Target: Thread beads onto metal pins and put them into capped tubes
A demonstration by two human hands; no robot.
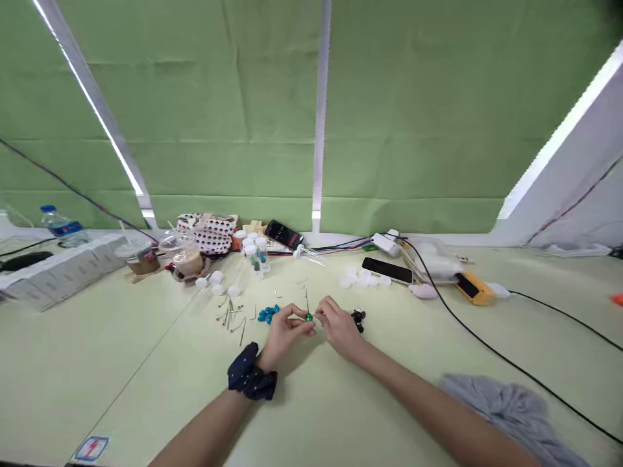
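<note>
The left hand (pixel 288 329) pinched a green bead (pixel 309 317) above the bench (pixel 389 408); the right hand (pixel 339 328), narrowed, was just beside it (its grip I couldn't tell). White-capped vials (pixel 256 251) held small dark pieces; a plastic cup (pixel 141 257), brown drink.

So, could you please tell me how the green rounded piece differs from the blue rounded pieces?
The green rounded piece is held in the left hand, whereas the blue rounded pieces rest on the table. The green one is a single piece, while the blue ones sit clustered together. Both kinds look small and shiny.
</note>
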